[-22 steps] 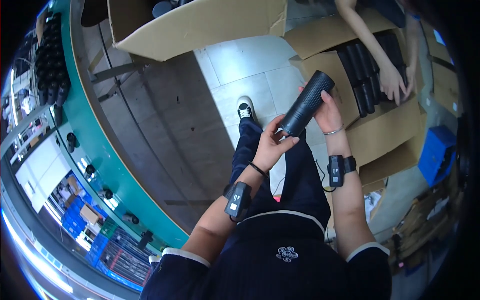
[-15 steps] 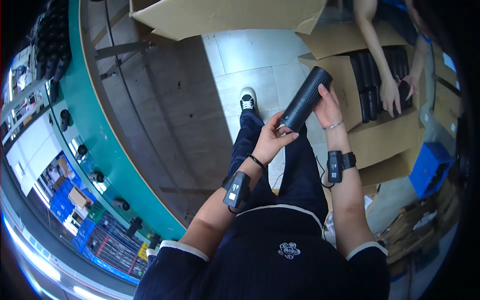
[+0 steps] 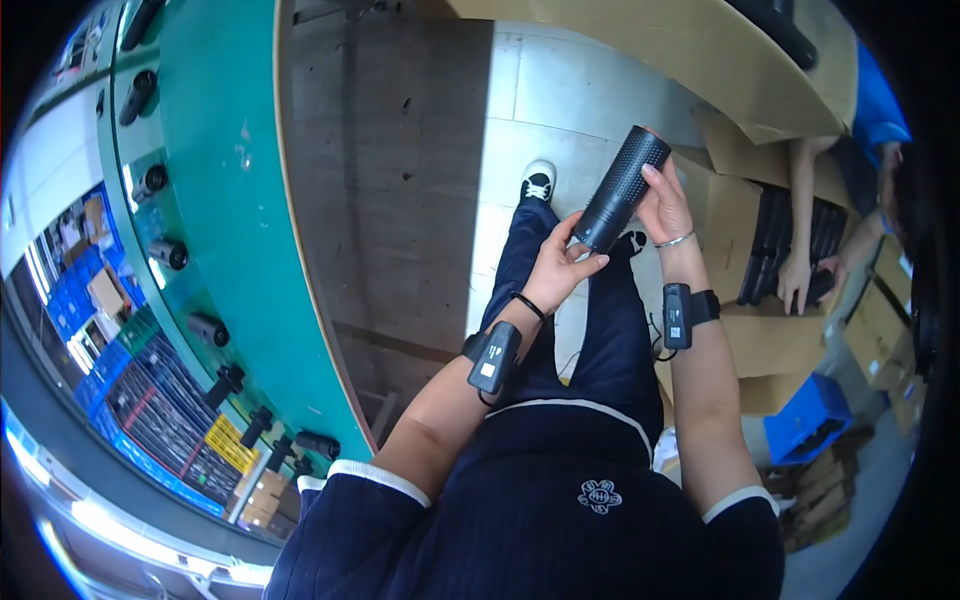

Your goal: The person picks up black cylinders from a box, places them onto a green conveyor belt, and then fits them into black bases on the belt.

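Note:
Between my two hands a black cylinder (image 3: 622, 190) is held at a slant over my legs, its far end leaning right. Small perforations cover its upper part; the lower part looks smooth. Fingers and thumb of my left hand (image 3: 565, 265) close on the near end. At the far end my right hand (image 3: 665, 205) grips the right side, thumb on the surface and the other fingers partly hidden behind. Right of my hands, a co-worker's hands (image 3: 805, 280) reach into an open cardboard box (image 3: 725, 230) with several black items (image 3: 775, 235) in rows.
To my left runs a green-topped bench (image 3: 225, 200) with several black cylinders (image 3: 168, 253) along its far edge. A large cardboard box (image 3: 690, 45) stands ahead, its flap jutting out. A blue bin (image 3: 808, 418) and flattened cardboard (image 3: 825, 490) lie at the right.
My view has turned, so the bench fills more of the left and the boxes sit further right. Both hands keep hold of the cylinder, at nearly the same slant.

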`<control>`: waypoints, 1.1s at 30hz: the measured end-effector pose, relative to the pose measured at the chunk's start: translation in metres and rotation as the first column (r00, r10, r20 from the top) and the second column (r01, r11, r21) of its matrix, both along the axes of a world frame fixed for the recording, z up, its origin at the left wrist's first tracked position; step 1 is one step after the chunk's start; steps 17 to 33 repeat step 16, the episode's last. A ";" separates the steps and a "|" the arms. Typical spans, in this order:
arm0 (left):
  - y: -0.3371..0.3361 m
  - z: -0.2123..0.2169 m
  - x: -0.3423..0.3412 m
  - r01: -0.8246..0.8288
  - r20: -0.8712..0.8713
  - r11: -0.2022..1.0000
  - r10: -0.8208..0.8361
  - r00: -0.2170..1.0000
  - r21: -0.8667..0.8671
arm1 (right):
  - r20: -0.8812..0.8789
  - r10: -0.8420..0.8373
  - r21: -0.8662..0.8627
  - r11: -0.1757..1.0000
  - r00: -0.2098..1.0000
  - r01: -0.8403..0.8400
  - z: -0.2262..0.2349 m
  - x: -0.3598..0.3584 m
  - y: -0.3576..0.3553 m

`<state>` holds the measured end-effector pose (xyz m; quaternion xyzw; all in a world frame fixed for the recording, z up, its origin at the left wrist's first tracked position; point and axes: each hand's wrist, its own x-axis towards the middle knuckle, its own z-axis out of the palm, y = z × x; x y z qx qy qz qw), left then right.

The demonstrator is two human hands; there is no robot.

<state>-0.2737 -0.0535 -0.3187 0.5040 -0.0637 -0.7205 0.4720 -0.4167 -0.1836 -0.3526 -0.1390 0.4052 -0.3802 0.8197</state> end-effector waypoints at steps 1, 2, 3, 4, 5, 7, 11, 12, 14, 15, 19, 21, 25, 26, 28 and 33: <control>0.002 0.001 0.008 -0.040 0.010 0.999 0.040 0.999 -0.006 | -0.001 0.025 0.003 1.000 1.000 -0.025 -0.001 0.012 -0.002; 0.003 0.002 0.016 -0.064 0.009 0.998 0.064 0.998 -0.002 | 0.013 0.051 0.007 0.999 0.999 -0.051 -0.001 0.024 -0.003; 0.003 0.002 0.025 -0.083 -0.030 0.992 0.086 0.996 0.094 | 0.028 0.076 0.011 0.997 0.997 -0.076 -0.002 0.035 -0.004; 0.005 0.000 0.034 -0.094 -0.067 0.978 0.109 0.992 0.188 | 0.027 0.096 0.013 0.995 0.995 -0.096 -0.001 0.046 -0.004; 0.008 -0.001 0.041 -0.112 -0.068 0.975 0.127 0.990 0.190 | 0.004 0.132 0.005 0.991 0.991 -0.132 -0.001 0.057 -0.005; 0.011 -0.003 0.052 -0.120 -0.049 0.984 0.127 0.991 0.130 | -0.025 0.176 -0.002 0.984 0.984 -0.176 -0.003 0.074 -0.004; 0.015 -0.001 0.068 -0.072 -0.087 0.997 0.074 0.993 0.024 | -0.059 0.146 0.066 0.988 0.988 -0.142 -0.020 0.082 0.000; 0.013 -0.001 0.068 -0.067 -0.094 0.998 0.068 0.993 0.019 | -0.059 0.136 0.101 0.986 0.989 -0.129 -0.023 0.076 0.000; 0.016 -0.005 0.064 -0.035 -0.112 0.998 0.040 0.993 0.044 | -0.059 0.114 0.101 0.989 0.992 -0.108 -0.021 0.069 0.002; 0.016 -0.007 0.060 -0.028 -0.131 0.998 0.035 0.991 0.053 | -0.063 0.097 0.099 0.991 0.993 -0.091 -0.021 0.064 0.003; 0.015 -0.009 0.054 -0.006 -0.118 0.998 0.012 0.993 0.058 | -0.066 0.081 0.096 0.993 0.995 -0.074 -0.021 0.055 0.005; 0.015 -0.009 0.054 -0.006 -0.118 0.998 0.012 0.993 0.058 | -0.066 0.081 0.096 0.993 0.995 -0.074 -0.021 0.055 0.005; 0.015 -0.009 0.054 -0.006 -0.118 0.998 0.012 0.993 0.058 | -0.066 0.081 0.096 0.993 0.995 -0.074 -0.021 0.055 0.005; 0.015 -0.009 0.054 -0.006 -0.118 0.998 0.012 0.993 0.058 | -0.066 0.081 0.096 0.993 0.995 -0.074 -0.021 0.055 0.005; 0.015 -0.009 0.054 -0.006 -0.118 0.998 0.012 0.993 0.058 | -0.066 0.081 0.096 0.993 0.995 -0.074 -0.021 0.055 0.005; 0.015 -0.009 0.054 -0.006 -0.118 0.998 0.012 0.993 0.058 | -0.066 0.081 0.096 0.993 0.995 -0.074 -0.021 0.055 0.005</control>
